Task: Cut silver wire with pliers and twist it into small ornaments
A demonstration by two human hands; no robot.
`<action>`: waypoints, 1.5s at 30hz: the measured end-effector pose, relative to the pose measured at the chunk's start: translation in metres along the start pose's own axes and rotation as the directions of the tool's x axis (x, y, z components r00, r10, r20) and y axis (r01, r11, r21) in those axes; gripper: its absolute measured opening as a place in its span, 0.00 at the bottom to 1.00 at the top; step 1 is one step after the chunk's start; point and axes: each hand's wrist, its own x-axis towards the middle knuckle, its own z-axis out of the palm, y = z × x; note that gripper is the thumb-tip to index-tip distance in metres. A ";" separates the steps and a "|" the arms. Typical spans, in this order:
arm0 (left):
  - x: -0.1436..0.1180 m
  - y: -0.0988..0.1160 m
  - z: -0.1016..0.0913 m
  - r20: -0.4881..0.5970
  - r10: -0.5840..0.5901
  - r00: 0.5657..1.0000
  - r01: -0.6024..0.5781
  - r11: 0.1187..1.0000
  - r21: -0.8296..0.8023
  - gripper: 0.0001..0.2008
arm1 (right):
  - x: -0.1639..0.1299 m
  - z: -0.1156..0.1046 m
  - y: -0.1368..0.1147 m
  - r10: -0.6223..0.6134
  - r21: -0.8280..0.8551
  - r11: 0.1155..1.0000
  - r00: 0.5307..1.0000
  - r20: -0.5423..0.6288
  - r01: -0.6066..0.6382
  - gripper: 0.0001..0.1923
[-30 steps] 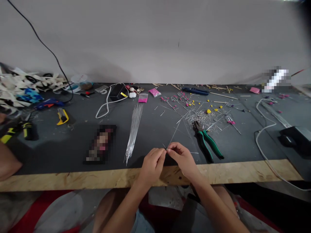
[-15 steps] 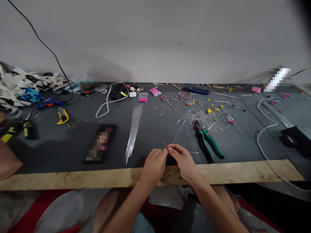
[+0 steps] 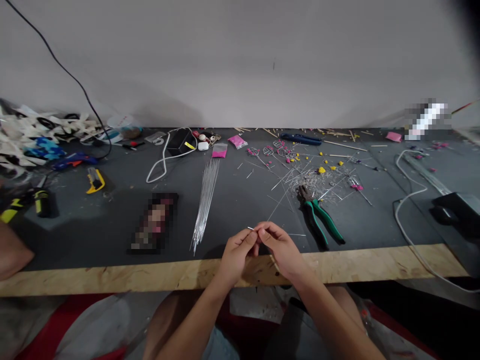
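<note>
My left hand (image 3: 239,250) and my right hand (image 3: 279,246) meet fingertip to fingertip over the front edge of the table. Both are closed in a pinch on a thin metal wire (image 3: 276,206), which slants up and away from my right fingers. A short bright end shows at my left fingertips; the part between the fingers is hidden. Green-handled pliers (image 3: 325,220) lie partly open to the right of my right hand. To the left of my hands rests a long bundle of straight wires (image 3: 206,202).
Cut wire pieces (image 3: 311,182) are heaped behind the pliers. Pink-beaded wire shapes (image 3: 268,150) and pink packets (image 3: 219,150) lie farther back. A yellow cutter (image 3: 95,180) and a blurred-out flat object (image 3: 153,222) are on the left, near another person's arm (image 3: 13,252).
My left hand has rolled so its thumb now shows on top, and the short wire end at its fingertips has turned flatter. My right hand stays nearly in place.
</note>
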 end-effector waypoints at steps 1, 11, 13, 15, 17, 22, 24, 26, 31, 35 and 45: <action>0.000 -0.001 0.001 0.016 -0.056 0.998 0.058 0.992 -0.115 0.16 | 0.000 0.001 0.000 0.001 0.017 1.000 1.000 0.015 -0.002 0.06; 0.001 0.004 0.001 0.008 -0.038 0.999 0.038 0.997 -0.060 0.15 | 0.002 0.005 0.001 0.006 0.147 0.989 1.000 0.014 -0.008 0.07; 0.000 0.007 -0.003 0.006 0.130 0.992 -0.126 0.950 0.285 0.16 | 0.002 0.005 -0.001 0.008 0.145 0.989 1.000 -0.029 -0.004 0.04; -0.002 0.010 -0.008 0.070 0.288 0.955 -0.275 0.770 0.576 0.15 | 0.002 0.005 -0.004 0.043 0.128 0.991 0.997 -0.062 -0.035 0.02; -0.003 0.010 -0.012 0.150 0.395 0.906 -0.366 0.554 0.748 0.14 | 0.002 0.004 -0.006 0.099 0.123 0.989 0.990 -0.103 -0.086 0.06; -0.004 0.008 -0.018 0.273 0.489 0.828 -0.428 0.239 0.872 0.13 | 0.000 0.000 -0.009 0.192 0.081 0.979 0.977 -0.089 -0.185 0.11; -0.004 0.009 -0.018 0.290 0.484 0.826 -0.432 0.212 0.876 0.13 | 0.000 -0.001 -0.008 0.195 0.060 0.980 0.977 -0.087 -0.190 0.12; -0.004 0.010 -0.018 0.282 0.456 0.844 -0.420 0.236 0.877 0.13 | 0.000 -0.002 -0.006 0.169 0.023 0.986 0.980 -0.109 -0.167 0.12; -0.003 0.011 -0.018 0.203 0.379 0.903 -0.375 0.461 0.804 0.14 | 0.002 0.001 0.002 0.049 -0.027 0.998 0.985 -0.166 -0.054 0.13; -0.001 0.013 -0.017 0.130 0.310 0.942 -0.303 0.613 0.730 0.14 | 0.000 0.005 0.006 -0.013 -0.015 1.000 0.972 -0.235 0.009 0.21; -0.004 0.022 -0.015 0.066 0.099 0.993 -0.117 0.902 0.416 0.17 | -0.003 0.007 -0.001 -0.067 0.045 0.996 0.977 -0.202 0.077 0.16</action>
